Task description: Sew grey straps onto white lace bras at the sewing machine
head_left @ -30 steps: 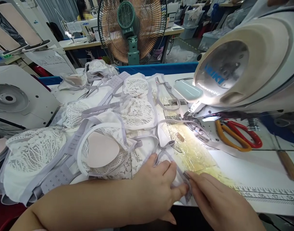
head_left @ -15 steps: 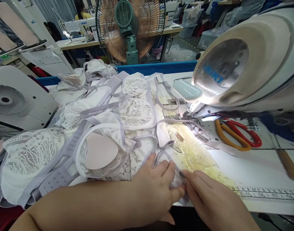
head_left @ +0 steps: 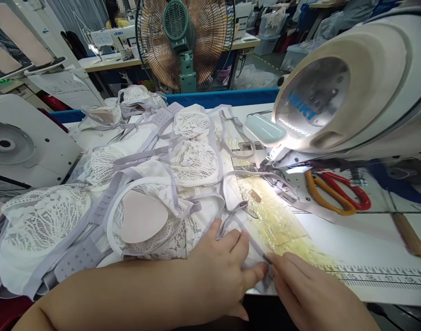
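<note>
My left hand (head_left: 220, 266) lies over a white lace bra (head_left: 183, 236) with lilac trim at the table's front. Its fingers are spread and press on the fabric, the thumb apart below the table edge. Close beside it, my right hand (head_left: 300, 280) is closed in a pinch on a narrow lilac bra strap (head_left: 250, 241). A small dark metallic piece (head_left: 266, 257) shows at those fingertips; its kind is unclear. The strap runs back under the left fingers. A pale pink cup pad (head_left: 145, 217) rests in the nearest lace cup.
A sewing machine (head_left: 314, 96) with its lamp lit stands right. Orange-handled scissors (head_left: 329, 195), red-handled scissors (head_left: 351, 188) and a wooden-handled tool (head_left: 408, 234) lie beneath. More bras (head_left: 45, 225) are heaped left. A printed ruler (head_left: 379, 273) runs along the front edge. Behind stands a fan (head_left: 186, 50).
My right hand has moved slightly right, with the metallic piece at its fingertips and the strap drawn along. My left hand stays almost in place.
</note>
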`<state>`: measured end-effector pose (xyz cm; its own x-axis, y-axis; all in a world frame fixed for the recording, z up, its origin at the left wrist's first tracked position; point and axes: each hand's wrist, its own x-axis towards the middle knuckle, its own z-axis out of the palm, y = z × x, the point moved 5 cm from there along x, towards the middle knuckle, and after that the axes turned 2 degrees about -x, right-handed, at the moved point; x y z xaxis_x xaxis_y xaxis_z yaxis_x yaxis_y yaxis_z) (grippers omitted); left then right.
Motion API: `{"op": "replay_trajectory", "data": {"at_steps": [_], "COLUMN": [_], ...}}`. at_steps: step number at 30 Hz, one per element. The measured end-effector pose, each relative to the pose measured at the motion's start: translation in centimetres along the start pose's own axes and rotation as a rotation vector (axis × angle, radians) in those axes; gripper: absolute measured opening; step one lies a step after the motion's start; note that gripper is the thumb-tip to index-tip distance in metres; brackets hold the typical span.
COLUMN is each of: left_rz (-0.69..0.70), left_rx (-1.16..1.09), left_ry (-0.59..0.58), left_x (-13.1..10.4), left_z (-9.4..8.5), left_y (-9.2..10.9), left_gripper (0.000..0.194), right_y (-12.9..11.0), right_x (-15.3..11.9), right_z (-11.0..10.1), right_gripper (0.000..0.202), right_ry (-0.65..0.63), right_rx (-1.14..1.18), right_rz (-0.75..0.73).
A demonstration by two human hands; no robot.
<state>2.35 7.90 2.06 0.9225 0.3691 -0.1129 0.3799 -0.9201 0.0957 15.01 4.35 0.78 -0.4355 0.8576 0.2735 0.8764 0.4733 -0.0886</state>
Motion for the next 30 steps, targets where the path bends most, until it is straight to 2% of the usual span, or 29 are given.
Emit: {"op": "replay_trajectory", "data": {"at_steps": [4, 12, 19, 25, 30], "left_rz": [0.002, -0.001, 0.001, -0.002, -0.004], "left_rx": [0.002, 0.004, 0.024, 0.021, 0.010], "left_ry": [-0.012, 0.005, 0.010, 0.005, 0.012], "left_x": [0.0, 0.0, 0.1, 0.2, 0.0], "left_z": [-0.1, -0.1, 0.0, 0.1, 0.2], "left_y": [0.0, 0.2, 0.2, 0.2, 0.3], "left_gripper": [0.077, 0.076, 0.077, 0.075, 0.074], "right_y": [0.2, 0.6, 0.7, 0.5, 0.2], "right_x": [-0.6, -1.0, -0.5, 0.8, 0.7], "right_z": [0.3, 0.3, -1.2, -0.7, -0.3], "right_gripper": [0.018, 0.018, 0.019, 0.023, 0.024], "right_ry": [-0.059, -0.081, 0.071, 0.053, 0.038], "right_rx": [0.018, 0.065, 0.095, 0.062, 0.028], "right_rz": [-0.004, 0.010, 0.072, 0.062, 0.040]}}
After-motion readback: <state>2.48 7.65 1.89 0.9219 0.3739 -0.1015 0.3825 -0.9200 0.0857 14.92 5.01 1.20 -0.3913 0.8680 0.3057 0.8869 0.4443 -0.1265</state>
